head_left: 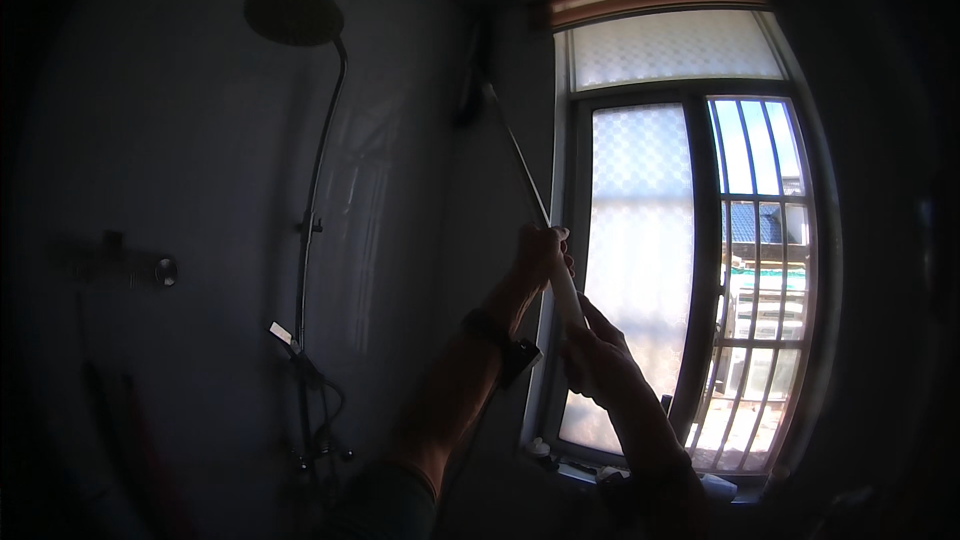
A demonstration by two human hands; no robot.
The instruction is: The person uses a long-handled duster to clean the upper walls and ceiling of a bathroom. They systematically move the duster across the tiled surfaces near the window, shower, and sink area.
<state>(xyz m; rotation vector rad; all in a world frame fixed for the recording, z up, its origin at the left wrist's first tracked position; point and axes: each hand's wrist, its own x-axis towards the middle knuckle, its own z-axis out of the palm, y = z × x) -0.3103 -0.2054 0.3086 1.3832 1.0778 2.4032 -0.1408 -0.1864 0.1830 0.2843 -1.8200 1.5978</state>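
Note:
Both my hands grip a long pole (520,162) that slants up and to the left. Its thin upper part is metallic, and its lower part is a thicker, pale handle (566,295). My left hand (543,252) is closed round the pole where the thin part meets the handle. Lower down, my right hand (600,355) wraps the handle near its bottom end. At the far end a dark head (474,75) lies up in the wall corner, too dim to tell whether it is a brush or a mop. Around my left wrist sits a dark band with a boxy device (519,362).
To the left, a shower column (318,180) with a round shower head (293,12) runs down the wall. A bright, partly frosted window (642,240) stands on the right, with metal bars (757,270). Small items line its sill (580,470).

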